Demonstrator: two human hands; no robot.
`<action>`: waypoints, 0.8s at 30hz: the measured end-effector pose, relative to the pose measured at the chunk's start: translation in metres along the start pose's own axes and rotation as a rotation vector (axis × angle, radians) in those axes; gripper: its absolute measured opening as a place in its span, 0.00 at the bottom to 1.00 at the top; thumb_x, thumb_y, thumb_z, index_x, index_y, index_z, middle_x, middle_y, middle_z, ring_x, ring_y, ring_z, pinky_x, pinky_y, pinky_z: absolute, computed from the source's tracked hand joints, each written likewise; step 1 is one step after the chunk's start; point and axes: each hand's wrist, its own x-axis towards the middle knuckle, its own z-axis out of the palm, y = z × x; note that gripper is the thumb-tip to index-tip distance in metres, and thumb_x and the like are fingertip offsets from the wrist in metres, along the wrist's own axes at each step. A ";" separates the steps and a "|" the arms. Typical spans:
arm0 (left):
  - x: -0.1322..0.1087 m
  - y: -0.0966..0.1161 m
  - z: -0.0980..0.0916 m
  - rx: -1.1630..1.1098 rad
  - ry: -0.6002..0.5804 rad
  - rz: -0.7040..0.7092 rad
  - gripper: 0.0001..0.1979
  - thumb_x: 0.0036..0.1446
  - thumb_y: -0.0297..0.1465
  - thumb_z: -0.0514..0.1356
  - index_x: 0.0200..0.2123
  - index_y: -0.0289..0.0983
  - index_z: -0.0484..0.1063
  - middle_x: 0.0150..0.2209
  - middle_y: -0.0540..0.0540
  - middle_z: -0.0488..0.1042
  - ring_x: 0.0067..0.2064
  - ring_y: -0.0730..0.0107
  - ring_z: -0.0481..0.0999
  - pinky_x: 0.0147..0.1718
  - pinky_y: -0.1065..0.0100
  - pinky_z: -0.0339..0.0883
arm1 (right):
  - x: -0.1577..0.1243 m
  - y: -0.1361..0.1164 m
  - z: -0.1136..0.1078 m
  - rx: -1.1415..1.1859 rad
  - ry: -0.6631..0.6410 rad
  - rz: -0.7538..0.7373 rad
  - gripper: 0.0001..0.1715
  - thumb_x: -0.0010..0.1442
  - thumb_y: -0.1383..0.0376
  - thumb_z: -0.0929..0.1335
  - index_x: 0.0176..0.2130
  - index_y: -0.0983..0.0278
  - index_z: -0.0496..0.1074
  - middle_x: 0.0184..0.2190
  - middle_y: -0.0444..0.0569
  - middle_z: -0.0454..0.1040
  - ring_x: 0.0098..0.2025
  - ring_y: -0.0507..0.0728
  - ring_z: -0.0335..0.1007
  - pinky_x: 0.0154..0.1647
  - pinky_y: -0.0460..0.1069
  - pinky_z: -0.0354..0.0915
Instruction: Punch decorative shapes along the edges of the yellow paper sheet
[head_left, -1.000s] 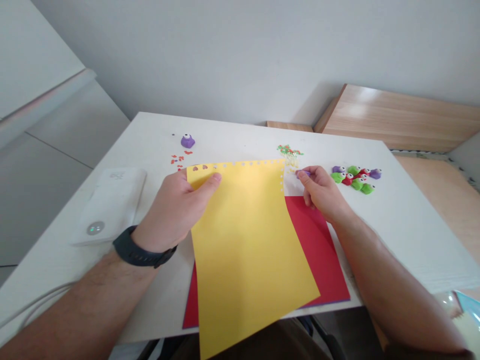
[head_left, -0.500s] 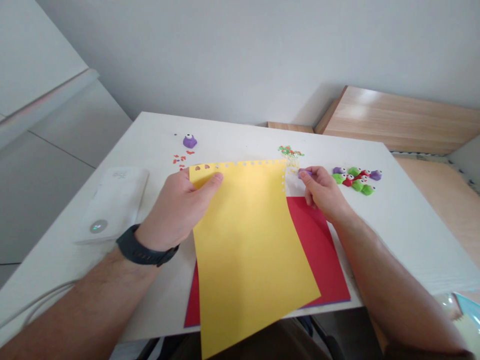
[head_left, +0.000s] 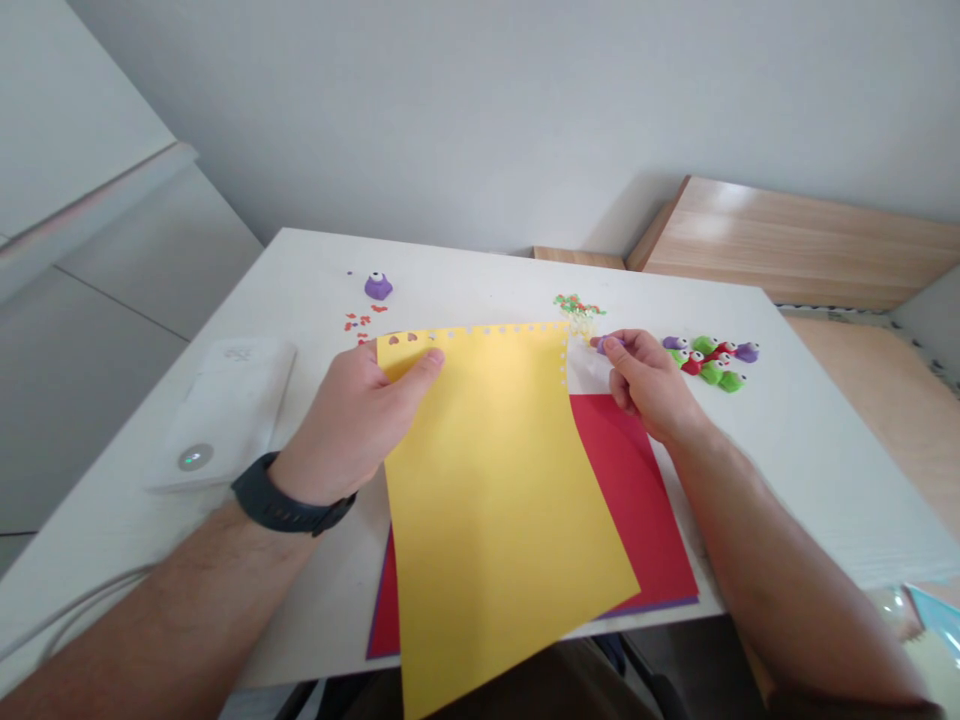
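Note:
My left hand [head_left: 352, 420] pinches the top left corner of a yellow paper sheet [head_left: 495, 500] whose top and right edges carry rows of small punched holes. The sheet is lifted off a red sheet [head_left: 637, 500] lying flat on the white table [head_left: 810, 440]. My right hand [head_left: 649, 385] is closed on a small purple paper punch [head_left: 607, 344] just beside the yellow sheet's top right corner. A dark watch sits on my left wrist.
A cluster of green, red and purple punches [head_left: 712, 360] lies right of my right hand. Punched confetti [head_left: 577, 305] sits behind it, red bits [head_left: 360, 320] and a lone purple punch [head_left: 378, 286] at the back left. A white device [head_left: 225, 410] with a lit button rests at the left.
Both hands have stayed almost still. The purple punch in my right hand has shifted very slightly along the yellow sheet's corner.

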 end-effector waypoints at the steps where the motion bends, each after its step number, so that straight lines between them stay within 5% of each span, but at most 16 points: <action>1: 0.000 0.000 0.000 0.004 0.002 0.000 0.20 0.63 0.44 0.67 0.56 0.46 0.82 0.54 0.46 0.84 0.50 0.52 0.85 0.51 0.53 0.79 | -0.001 -0.001 -0.001 -0.004 0.011 0.015 0.24 0.62 0.44 0.73 0.43 0.58 0.66 0.21 0.36 0.65 0.13 0.47 0.54 0.11 0.45 0.42; 12: -0.001 0.004 0.001 0.010 0.009 0.012 0.20 0.62 0.44 0.68 0.55 0.45 0.82 0.54 0.47 0.84 0.52 0.51 0.85 0.52 0.54 0.79 | -0.001 0.000 -0.004 -0.076 0.040 0.038 0.23 0.64 0.45 0.71 0.44 0.57 0.66 0.12 0.34 0.62 0.12 0.50 0.53 0.12 0.44 0.47; 24: -0.002 0.003 0.001 -0.020 -0.009 -0.010 0.21 0.61 0.41 0.68 0.56 0.43 0.81 0.56 0.44 0.83 0.54 0.50 0.84 0.54 0.53 0.78 | 0.002 0.004 -0.005 0.032 0.025 0.012 0.26 0.62 0.42 0.73 0.44 0.56 0.66 0.23 0.38 0.70 0.13 0.48 0.56 0.11 0.46 0.47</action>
